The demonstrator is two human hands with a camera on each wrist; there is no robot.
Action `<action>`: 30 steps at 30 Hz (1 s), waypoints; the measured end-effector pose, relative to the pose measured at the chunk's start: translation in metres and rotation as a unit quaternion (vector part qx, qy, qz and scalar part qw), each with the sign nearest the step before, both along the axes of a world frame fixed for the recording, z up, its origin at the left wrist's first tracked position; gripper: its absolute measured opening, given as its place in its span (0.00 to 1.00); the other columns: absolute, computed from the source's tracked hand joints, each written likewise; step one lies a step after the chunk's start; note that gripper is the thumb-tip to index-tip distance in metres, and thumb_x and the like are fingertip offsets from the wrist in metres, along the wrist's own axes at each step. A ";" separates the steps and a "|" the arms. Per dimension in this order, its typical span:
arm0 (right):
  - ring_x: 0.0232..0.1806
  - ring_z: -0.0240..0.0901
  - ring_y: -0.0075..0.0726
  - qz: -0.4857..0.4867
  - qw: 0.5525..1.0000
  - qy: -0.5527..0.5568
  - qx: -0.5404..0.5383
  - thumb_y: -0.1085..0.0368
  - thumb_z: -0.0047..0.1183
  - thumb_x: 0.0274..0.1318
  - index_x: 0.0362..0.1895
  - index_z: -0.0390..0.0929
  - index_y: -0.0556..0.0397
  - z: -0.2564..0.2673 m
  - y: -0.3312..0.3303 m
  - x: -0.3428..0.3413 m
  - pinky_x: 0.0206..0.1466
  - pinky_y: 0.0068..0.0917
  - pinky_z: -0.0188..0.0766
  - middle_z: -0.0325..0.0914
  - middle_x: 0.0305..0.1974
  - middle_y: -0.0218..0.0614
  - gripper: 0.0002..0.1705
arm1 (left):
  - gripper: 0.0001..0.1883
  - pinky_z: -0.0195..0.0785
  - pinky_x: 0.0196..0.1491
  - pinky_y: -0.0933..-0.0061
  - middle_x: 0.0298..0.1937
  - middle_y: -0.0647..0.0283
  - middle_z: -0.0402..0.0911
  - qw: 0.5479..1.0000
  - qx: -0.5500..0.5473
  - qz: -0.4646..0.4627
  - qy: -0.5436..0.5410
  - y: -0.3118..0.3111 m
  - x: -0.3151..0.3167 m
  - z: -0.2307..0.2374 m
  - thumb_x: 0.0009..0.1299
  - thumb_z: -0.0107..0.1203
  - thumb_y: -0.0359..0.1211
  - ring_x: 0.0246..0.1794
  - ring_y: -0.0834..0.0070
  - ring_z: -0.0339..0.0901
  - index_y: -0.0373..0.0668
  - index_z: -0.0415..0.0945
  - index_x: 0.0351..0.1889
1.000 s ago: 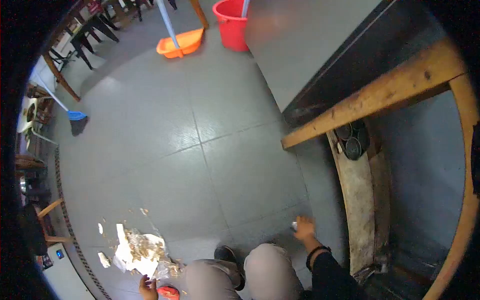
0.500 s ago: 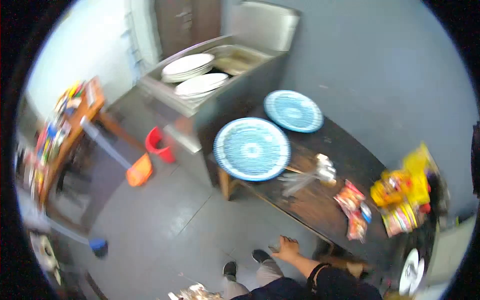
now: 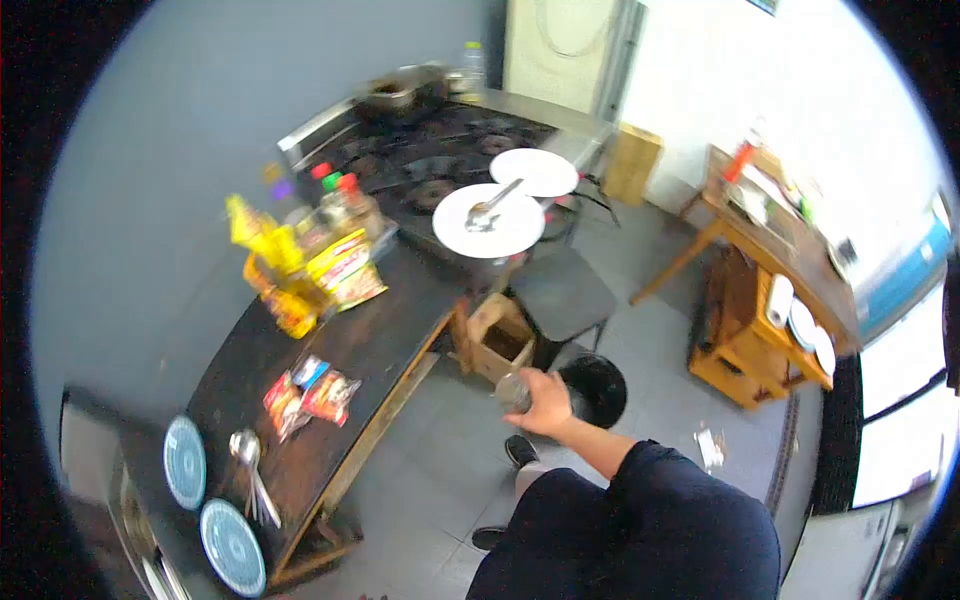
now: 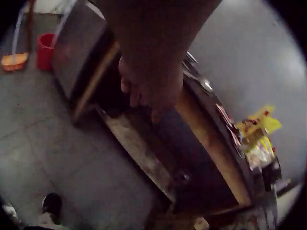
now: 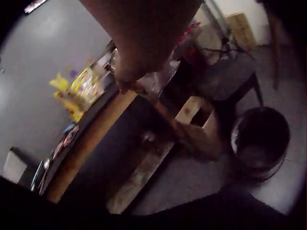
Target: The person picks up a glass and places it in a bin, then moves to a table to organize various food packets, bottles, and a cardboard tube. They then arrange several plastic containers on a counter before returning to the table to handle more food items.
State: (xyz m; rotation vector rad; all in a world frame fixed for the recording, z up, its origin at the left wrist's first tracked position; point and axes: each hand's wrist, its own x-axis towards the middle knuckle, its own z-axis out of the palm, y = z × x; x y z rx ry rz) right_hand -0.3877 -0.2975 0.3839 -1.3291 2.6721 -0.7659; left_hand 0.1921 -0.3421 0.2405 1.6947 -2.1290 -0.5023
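In the head view my right hand (image 3: pixel 548 404) grips a clear, roundish object (image 3: pixel 513 393), perhaps a glass or jar, over the floor beside a black bin (image 3: pixel 608 400). The right wrist view shows that hand (image 5: pixel 139 60) with part of the clear object (image 5: pixel 157 81) beyond the fingers; blur hides its details. My left hand (image 4: pixel 152 91) hangs with loosely bent fingers and nothing visible in them, in front of the dark wooden table's edge in the left wrist view.
A cardboard box (image 3: pixel 502 338) and a dark stool (image 3: pixel 565 292) stand by the bin. Packets (image 3: pixel 325 390), spoons and blue plates (image 3: pixel 232 548) lie on the dark table (image 3: pixel 340 455). White plates (image 3: pixel 490 222) sit at the stove. Scraps (image 3: pixel 710 448) lie on the floor.
The head view has swung from the floor scraps, past the sink and blue plates, to the stove and bin. My right hand has risen from near the floor, and the clear object shows more plainly.
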 end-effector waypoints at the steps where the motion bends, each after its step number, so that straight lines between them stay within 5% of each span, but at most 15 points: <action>1: 0.51 0.61 0.45 -0.058 0.998 -0.037 0.014 0.48 0.65 0.19 0.48 0.63 0.53 0.011 0.016 -0.025 0.55 0.40 0.54 0.68 0.46 0.43 0.45 | 0.15 0.66 0.41 0.73 0.35 0.53 0.75 0.997 0.021 -0.055 0.054 -0.031 -0.037 0.014 0.60 0.52 0.31 0.32 0.64 0.73 0.31 0.68 0.42; 2: 0.49 0.62 0.47 -0.110 0.993 -0.033 -0.025 0.50 0.66 0.19 0.47 0.65 0.54 0.013 0.034 -0.046 0.53 0.38 0.58 0.68 0.45 0.43 0.44 | 0.15 0.66 0.40 0.74 0.37 0.52 0.74 0.970 0.119 -0.071 0.200 -0.070 -0.043 -0.039 0.62 0.48 0.30 0.33 0.65 0.72 0.31 0.67 0.44; 3: 0.48 0.64 0.45 -0.153 0.987 -0.046 -0.030 0.49 0.65 0.19 0.47 0.63 0.56 0.001 0.053 -0.076 0.52 0.37 0.58 0.68 0.44 0.43 0.44 | 0.15 0.66 0.38 0.76 0.39 0.52 0.74 0.914 0.215 -0.066 0.337 -0.100 -0.083 -0.045 0.64 0.44 0.28 0.33 0.66 0.72 0.31 0.65 0.47; 4: 0.48 0.64 0.47 -0.223 0.970 -0.040 -0.089 0.51 0.66 0.18 0.46 0.64 0.57 -0.012 0.067 -0.098 0.49 0.36 0.62 0.69 0.42 0.44 0.45 | 0.16 0.66 0.39 0.75 0.40 0.53 0.73 0.948 0.188 -0.085 0.241 -0.118 -0.109 -0.048 0.61 0.48 0.27 0.35 0.67 0.72 0.32 0.65 0.47; 5: 0.48 0.64 0.48 -0.335 0.922 -0.149 -0.127 0.52 0.67 0.17 0.46 0.64 0.57 -0.018 0.079 -0.115 0.48 0.36 0.63 0.69 0.43 0.46 0.45 | 0.19 0.65 0.40 0.75 0.40 0.55 0.73 0.963 0.176 -0.103 0.175 -0.122 -0.177 -0.007 0.57 0.51 0.25 0.38 0.69 0.71 0.32 0.65 0.47; 9: 0.46 0.67 0.46 -0.536 0.789 -0.262 -0.143 0.54 0.69 0.18 0.45 0.64 0.59 -0.078 0.132 -0.178 0.49 0.34 0.63 0.70 0.43 0.46 0.44 | 0.26 0.65 0.42 0.72 0.43 0.57 0.72 0.929 0.256 -0.180 0.196 -0.126 -0.342 0.042 0.48 0.60 0.24 0.42 0.71 0.70 0.35 0.66 0.47; 11: 0.44 0.68 0.44 -0.582 0.729 -0.322 -0.159 0.55 0.69 0.18 0.45 0.62 0.61 -0.123 0.150 -0.185 0.47 0.33 0.65 0.71 0.41 0.45 0.44 | 0.26 0.64 0.43 0.73 0.43 0.57 0.72 0.924 0.288 -0.234 0.087 -0.123 -0.396 0.058 0.48 0.61 0.26 0.42 0.71 0.70 0.36 0.66 0.47; 16: 0.39 0.70 0.41 -0.627 0.669 -0.374 -0.141 0.57 0.70 0.18 0.43 0.62 0.64 -0.228 0.167 -0.173 0.44 0.32 0.67 0.72 0.38 0.46 0.44 | 0.27 0.64 0.43 0.73 0.42 0.57 0.72 0.905 0.280 -0.319 -0.017 -0.123 -0.442 0.071 0.49 0.62 0.29 0.40 0.72 0.71 0.39 0.66 0.48; 19: 0.39 0.70 0.39 -0.641 0.600 -0.426 -0.217 0.57 0.70 0.18 0.41 0.63 0.64 -0.178 0.146 -0.174 0.44 0.31 0.67 0.72 0.38 0.45 0.41 | 0.26 0.64 0.43 0.73 0.42 0.57 0.73 0.911 0.303 -0.280 0.014 -0.143 -0.423 0.040 0.50 0.61 0.30 0.38 0.72 0.71 0.40 0.66 0.48; 24: 0.40 0.70 0.41 -0.671 0.627 -0.381 -0.109 0.57 0.68 0.20 0.40 0.65 0.62 -0.275 0.149 -0.164 0.44 0.31 0.66 0.72 0.39 0.45 0.38 | 0.25 0.65 0.40 0.73 0.41 0.58 0.72 0.904 0.375 -0.200 -0.047 -0.153 -0.434 0.062 0.51 0.60 0.30 0.36 0.73 0.72 0.39 0.67 0.47; 27: 0.46 0.67 0.46 -0.634 0.685 -0.359 -0.012 0.57 0.66 0.21 0.46 0.63 0.59 -0.294 0.136 -0.156 0.48 0.33 0.64 0.70 0.43 0.46 0.42 | 0.24 0.65 0.34 0.75 0.39 0.60 0.72 0.895 0.328 -0.275 -0.127 -0.153 -0.438 0.054 0.51 0.60 0.30 0.33 0.74 0.72 0.39 0.67 0.47; 29: 0.48 0.65 0.47 -0.590 0.726 -0.353 -0.002 0.58 0.66 0.21 0.50 0.61 0.58 -0.317 0.125 -0.147 0.50 0.34 0.62 0.68 0.45 0.46 0.44 | 0.18 0.63 0.29 0.82 0.33 0.66 0.71 0.886 0.332 -0.305 -0.107 -0.157 -0.423 0.025 0.55 0.51 0.23 0.31 0.79 0.70 0.40 0.68 0.46; 30: 0.53 0.61 0.47 -0.577 0.702 -0.416 0.026 0.59 0.65 0.23 0.52 0.59 0.57 -0.315 0.119 -0.147 0.54 0.34 0.59 0.64 0.50 0.46 0.45 | 0.16 0.62 0.26 0.85 0.30 0.68 0.71 0.882 0.334 -0.318 -0.099 -0.160 -0.408 0.014 0.58 0.46 0.19 0.29 0.81 0.70 0.41 0.68 0.45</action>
